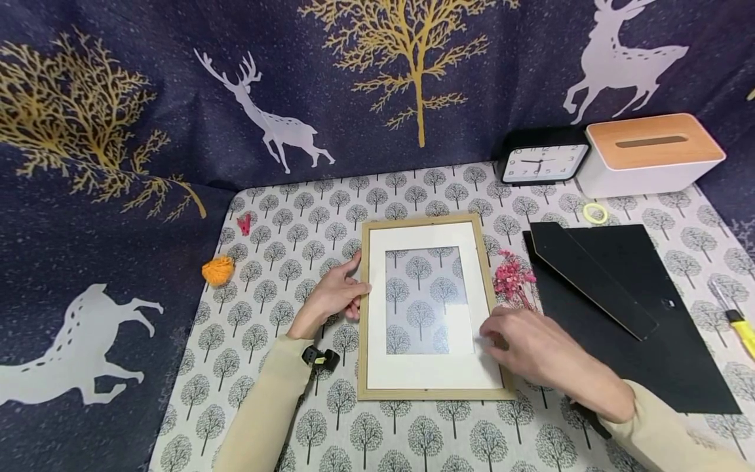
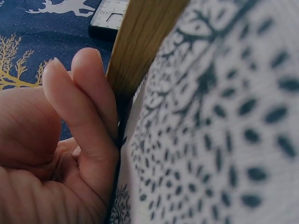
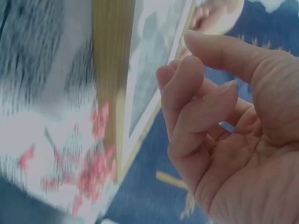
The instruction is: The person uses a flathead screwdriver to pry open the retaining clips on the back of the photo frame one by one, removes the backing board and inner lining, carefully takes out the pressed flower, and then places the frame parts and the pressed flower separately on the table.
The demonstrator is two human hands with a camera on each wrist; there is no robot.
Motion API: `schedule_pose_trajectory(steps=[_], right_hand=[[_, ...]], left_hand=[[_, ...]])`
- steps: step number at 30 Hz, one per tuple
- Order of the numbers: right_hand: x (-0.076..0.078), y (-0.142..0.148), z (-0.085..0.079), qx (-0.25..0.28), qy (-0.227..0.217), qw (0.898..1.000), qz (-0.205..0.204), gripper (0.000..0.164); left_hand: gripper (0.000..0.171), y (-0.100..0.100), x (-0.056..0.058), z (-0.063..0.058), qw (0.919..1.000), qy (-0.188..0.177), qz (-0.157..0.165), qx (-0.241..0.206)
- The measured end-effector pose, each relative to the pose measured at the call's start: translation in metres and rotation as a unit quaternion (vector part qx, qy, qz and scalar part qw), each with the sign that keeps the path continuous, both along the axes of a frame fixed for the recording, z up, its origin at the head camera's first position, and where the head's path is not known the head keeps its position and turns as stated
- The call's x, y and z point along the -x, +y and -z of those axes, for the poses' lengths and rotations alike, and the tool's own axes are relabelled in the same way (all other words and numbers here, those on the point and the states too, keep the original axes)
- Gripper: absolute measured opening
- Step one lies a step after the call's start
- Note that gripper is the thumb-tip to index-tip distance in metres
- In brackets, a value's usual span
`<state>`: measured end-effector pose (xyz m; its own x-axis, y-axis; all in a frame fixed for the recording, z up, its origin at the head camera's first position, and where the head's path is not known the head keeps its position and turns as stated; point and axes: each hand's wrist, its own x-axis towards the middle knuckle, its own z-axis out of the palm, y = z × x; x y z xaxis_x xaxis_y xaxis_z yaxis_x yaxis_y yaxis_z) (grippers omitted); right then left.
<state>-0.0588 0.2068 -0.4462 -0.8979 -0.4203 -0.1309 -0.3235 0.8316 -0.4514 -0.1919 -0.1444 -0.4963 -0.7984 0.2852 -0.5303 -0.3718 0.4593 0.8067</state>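
A light wooden picture frame with a white mat lies on the tree-patterned cloth, its window showing the printed trees. At the left rail, my left hand grips the frame, thumb on the rail and forefinger along the outer edge. In the left wrist view, bent fingers are close beside the wood. My right hand hovers at the lower right of the frame, overlapping its right rail. Its fingers are loosely bent with nothing between them. Pink dried flowers lie beside the right rail.
A black backing board with its stand flap lies at the right. Behind it are a yellow ring, a clock and a tissue box. A yellow-handled tool lies far right; orange yarn and a red clip lie left.
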Motion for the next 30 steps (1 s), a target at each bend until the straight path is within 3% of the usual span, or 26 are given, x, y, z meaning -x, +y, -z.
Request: schedule_pose_trajectory(steps=[4, 9, 13, 17, 30], right_hand=[[-0.004, -0.014, 0.006, 0.005, -0.018, 0.999, -0.051, 0.016], [-0.006, -0.028, 0.008, -0.014, -0.058, 0.995, -0.076, 0.012], [-0.009, -0.032, 0.011, -0.030, -0.037, 0.995, -0.092, 0.016], [-0.010, -0.033, 0.013, -0.036, -0.035, 0.995, -0.090, 0.019], [-0.020, -0.042, 0.015, 0.003, -0.131, 0.990, -0.058, 0.017]], left_hand=[[0.093, 0.000, 0.000, 0.000, 1.0000, 0.001, -0.001, -0.005], [0.093, -0.001, 0.001, 0.000, 0.9999, -0.003, 0.000, -0.013], [0.093, 0.000, 0.001, 0.000, 0.9999, -0.007, -0.002, -0.012], [0.093, 0.000, 0.001, 0.001, 0.9999, -0.009, -0.005, -0.010], [0.093, -0.001, 0.001, 0.000, 0.9999, -0.008, -0.005, -0.007]])
